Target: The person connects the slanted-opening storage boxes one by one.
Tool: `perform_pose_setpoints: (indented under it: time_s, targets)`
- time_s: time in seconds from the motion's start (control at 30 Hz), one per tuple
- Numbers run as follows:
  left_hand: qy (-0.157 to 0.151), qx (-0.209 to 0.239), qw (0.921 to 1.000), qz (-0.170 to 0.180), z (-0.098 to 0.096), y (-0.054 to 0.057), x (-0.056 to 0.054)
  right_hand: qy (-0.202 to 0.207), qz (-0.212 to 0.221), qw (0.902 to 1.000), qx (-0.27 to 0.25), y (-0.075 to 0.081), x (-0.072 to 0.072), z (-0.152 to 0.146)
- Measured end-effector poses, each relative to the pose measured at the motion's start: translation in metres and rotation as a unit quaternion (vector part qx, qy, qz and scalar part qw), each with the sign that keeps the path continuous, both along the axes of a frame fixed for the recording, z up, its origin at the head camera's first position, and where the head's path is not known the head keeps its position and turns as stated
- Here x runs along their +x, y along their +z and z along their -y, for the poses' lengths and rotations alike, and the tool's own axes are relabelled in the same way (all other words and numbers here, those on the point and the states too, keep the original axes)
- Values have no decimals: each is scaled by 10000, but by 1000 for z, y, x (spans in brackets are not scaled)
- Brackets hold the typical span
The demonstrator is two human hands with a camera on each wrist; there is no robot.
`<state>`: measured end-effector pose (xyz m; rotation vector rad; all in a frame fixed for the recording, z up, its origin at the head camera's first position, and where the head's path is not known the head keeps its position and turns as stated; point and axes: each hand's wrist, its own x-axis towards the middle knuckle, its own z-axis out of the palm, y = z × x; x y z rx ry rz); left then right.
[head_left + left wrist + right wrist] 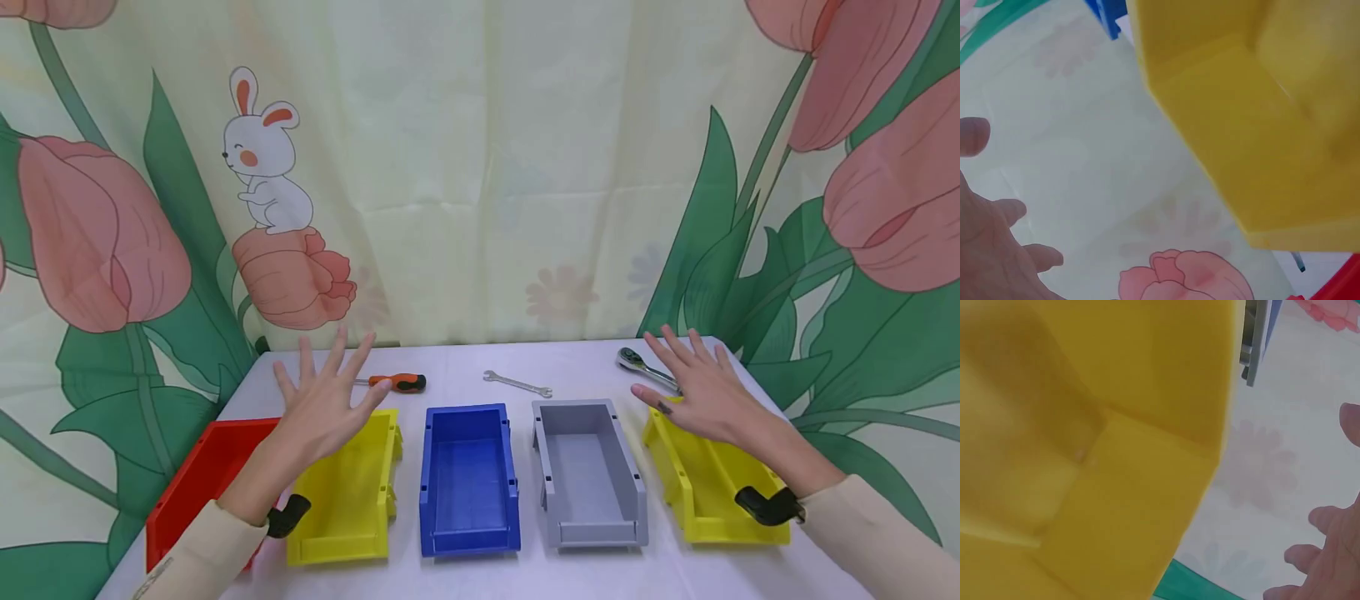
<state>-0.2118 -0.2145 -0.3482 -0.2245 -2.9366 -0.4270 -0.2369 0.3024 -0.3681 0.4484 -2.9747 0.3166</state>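
Fingers spread, my left hand hovers above the left yellow bin and the red bin, holding nothing. On the other side my right hand, also spread and without anything in it, is over the right yellow bin. A screwdriver with an orange and black handle lies just beyond the left hand, its shaft partly hidden by the fingers. The ratchet wrench lies beside the right fingertips, its handle end covered by that hand. Between them, at the back, rests a small open-ended wrench.
A blue bin and a grey bin stand in the middle of the row, on a white-covered table. Behind the table hangs a curtain printed with tulips and a rabbit.
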Motion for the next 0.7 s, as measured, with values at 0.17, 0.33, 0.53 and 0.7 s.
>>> perform_pose_setpoints:
  time_s: [0.17,0.33,0.53,0.7]
  targets:
    - [-148,64,9998,106,-10,0,0,-14,56,10000,26,0,-1,-5]
    - [-335,97,9992,171,-23,-1,1,-44,121,9999,40,1,0,-8]
    - [-492,180,9984,201,-40,-2,7,-112,182,9998,49,1,2,-13]
    - [-675,303,9970,211,-56,1,12,-132,183,9997,96,1,3,-18]
